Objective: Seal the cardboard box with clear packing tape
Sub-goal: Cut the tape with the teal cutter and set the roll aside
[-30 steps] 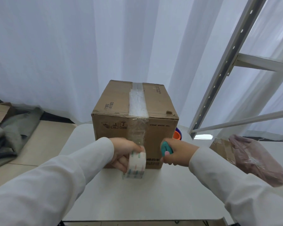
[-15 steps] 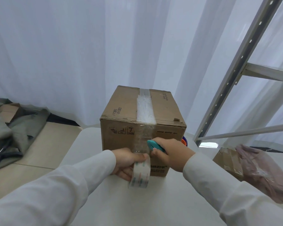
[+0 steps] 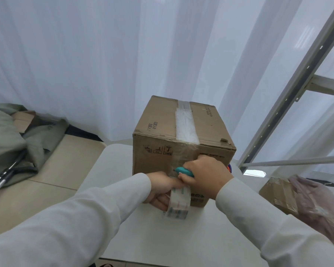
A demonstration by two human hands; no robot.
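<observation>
Cutting the tape free at the box's near face.

Your left hand [image 3: 160, 189] grips the tape roll [image 3: 178, 203] low against the cardboard box [image 3: 181, 143], which sits at 12 o'clock on the surface [image 3: 162, 237]. Your right hand [image 3: 206, 175], at 1 o'clock, clasps a teal cutter [image 3: 183, 171] on the stretched strip. Next, probably slice across, then press the end down.

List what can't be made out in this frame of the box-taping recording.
All in the head view:
- Teal cutter: mostly hidden inside the right hand; blade not visible.
- Tape strip on the cardboard box front: whether it is cut yet, hidden by both hands.
- Tape roll: partly covered by the left hand; its printing is too blurred to read.
- Orange object: only a sliver shows behind the box.
- Box print: too small.
</observation>
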